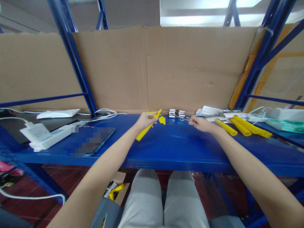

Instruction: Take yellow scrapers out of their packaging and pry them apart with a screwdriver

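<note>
My left hand (146, 121) is closed around a yellow tube (143, 133), which slants from lower left to upper right through the fingers. Beside its upper end lie small crumpled yellow pieces (162, 120) on the blue tabletop. My right hand (201, 123) pinches a thin metal tool (185, 119) pointing left; whether it is tweezers or something else is too small to tell. Under and near the tool's tip are tiny clear bits (173, 120). Just behind them stands a small stack of white pieces with a dark middle (177, 113).
Several yellow tubes (242, 126) lie at right, near white packets (209, 110). At left are a power strip (55, 134) with a charger, coiled white cable (106, 113) and a tablet (95, 141). Cardboard (190, 66) walls the back. Below, a box (122, 180) holds yellow scraps.
</note>
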Demonstrator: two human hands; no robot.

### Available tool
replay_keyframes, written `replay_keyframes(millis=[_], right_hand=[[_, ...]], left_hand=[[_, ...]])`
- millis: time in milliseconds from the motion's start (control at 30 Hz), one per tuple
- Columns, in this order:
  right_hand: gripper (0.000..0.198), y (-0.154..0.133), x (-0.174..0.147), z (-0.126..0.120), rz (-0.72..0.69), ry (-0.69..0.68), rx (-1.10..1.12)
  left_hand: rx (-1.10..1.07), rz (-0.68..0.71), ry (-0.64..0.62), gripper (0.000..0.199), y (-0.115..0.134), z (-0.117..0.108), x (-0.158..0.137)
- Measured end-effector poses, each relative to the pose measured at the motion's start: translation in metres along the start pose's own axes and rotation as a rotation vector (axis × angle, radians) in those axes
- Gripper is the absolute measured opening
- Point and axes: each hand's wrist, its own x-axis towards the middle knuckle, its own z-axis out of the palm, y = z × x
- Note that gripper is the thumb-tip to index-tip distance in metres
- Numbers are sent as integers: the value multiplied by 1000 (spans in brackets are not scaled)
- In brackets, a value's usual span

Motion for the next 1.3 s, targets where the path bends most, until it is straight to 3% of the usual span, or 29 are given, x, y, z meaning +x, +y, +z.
replay_keyframes(millis=[133,300,1033,1300], right_hand=[[17,-7,1,2,-86,-8,0],[19,-15,-2,3,-139,-29,37],[23,-18,-1,4,-183,3,89],[22,-21,-1,4,-182,-7,97]], left_hand=[[-364,-195,3,62,3,1,-2],[-431,-316,-51,63,2,4,-4],[-459,-322,-98,52,3,14,-8],[-473,-310,-97,58,1,15,-6]])
